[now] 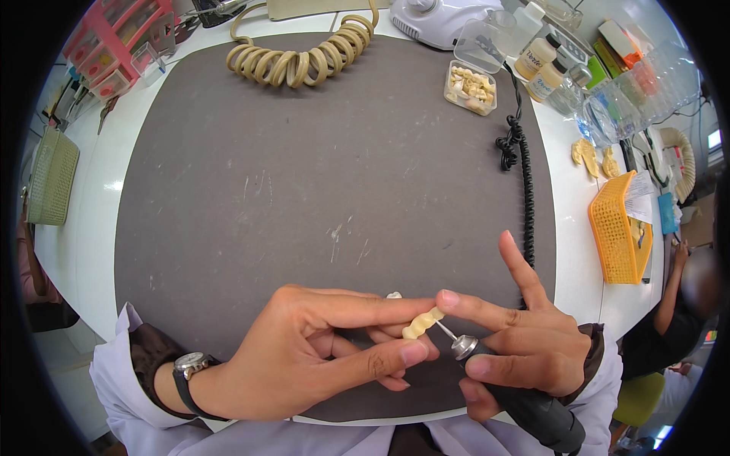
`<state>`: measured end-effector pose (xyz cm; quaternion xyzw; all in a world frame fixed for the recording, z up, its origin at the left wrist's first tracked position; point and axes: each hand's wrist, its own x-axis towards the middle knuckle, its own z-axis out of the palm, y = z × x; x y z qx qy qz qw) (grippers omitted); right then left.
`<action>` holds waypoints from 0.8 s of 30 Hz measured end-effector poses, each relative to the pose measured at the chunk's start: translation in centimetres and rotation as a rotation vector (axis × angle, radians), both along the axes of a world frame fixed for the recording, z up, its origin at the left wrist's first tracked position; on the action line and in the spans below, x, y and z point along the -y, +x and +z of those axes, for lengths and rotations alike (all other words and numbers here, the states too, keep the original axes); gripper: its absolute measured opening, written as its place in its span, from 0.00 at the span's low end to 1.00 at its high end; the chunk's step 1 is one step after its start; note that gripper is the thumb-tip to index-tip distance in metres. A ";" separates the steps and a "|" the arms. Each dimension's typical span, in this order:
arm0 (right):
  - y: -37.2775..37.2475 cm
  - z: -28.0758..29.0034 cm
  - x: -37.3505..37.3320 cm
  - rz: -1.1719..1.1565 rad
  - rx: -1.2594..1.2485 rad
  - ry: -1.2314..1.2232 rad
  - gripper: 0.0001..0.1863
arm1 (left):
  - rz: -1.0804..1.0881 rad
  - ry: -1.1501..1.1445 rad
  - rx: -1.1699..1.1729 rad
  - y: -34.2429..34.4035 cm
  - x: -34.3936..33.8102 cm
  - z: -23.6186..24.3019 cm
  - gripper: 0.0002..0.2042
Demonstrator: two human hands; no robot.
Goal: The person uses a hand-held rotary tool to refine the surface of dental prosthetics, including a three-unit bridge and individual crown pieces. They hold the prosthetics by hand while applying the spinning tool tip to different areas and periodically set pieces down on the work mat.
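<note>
Near the front edge of the grey mat, my left hand (304,349) pinches a short row of cream-coloured artificial teeth, a dental bridge (420,325), between thumb and fingers. A small pale end (394,296) shows above the left fingers; whether it belongs to the bridge I cannot tell. My right hand (532,342) grips a black rotary handpiece (536,418) with a metal nose. Its thin bur (446,330) points up-left at the bridge and seems to touch its edge. The right index fingertip rests against the bridge's upper end, while another finger sticks up.
A black coiled cord (527,190) runs down the mat's right side. At the back lie a beige coiled hose (304,64) and an open clear box (471,90) of tooth pieces. Bottles (544,57), an orange basket (608,235) and a person (665,327) are at right; a green basket (55,175) stands left.
</note>
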<state>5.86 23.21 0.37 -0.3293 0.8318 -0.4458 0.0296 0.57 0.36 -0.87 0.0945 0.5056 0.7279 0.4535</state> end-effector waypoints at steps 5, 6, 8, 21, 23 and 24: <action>-0.1 0.0 -0.1 0.024 0.013 0.019 0.25 | 0.029 -0.056 -0.105 0.2 0.0 -0.1 0.18; -0.1 0.0 -0.1 0.023 0.012 0.021 0.25 | 0.035 -0.061 -0.118 0.2 0.0 -0.2 0.18; -0.1 0.1 -0.1 0.021 0.009 0.021 0.26 | 0.038 -0.066 -0.136 0.2 0.0 -0.2 0.18; -0.1 -0.3 0.1 -0.007 -0.025 0.009 0.24 | 0.058 -0.082 -0.243 0.4 0.1 -0.6 0.18; -0.1 0.0 0.1 -0.004 -0.020 0.016 0.23 | 0.061 -0.085 -0.251 0.4 0.0 -0.6 0.18; -0.1 0.1 0.1 0.001 -0.017 0.018 0.23 | 0.060 -0.089 -0.246 0.4 0.1 -0.6 0.18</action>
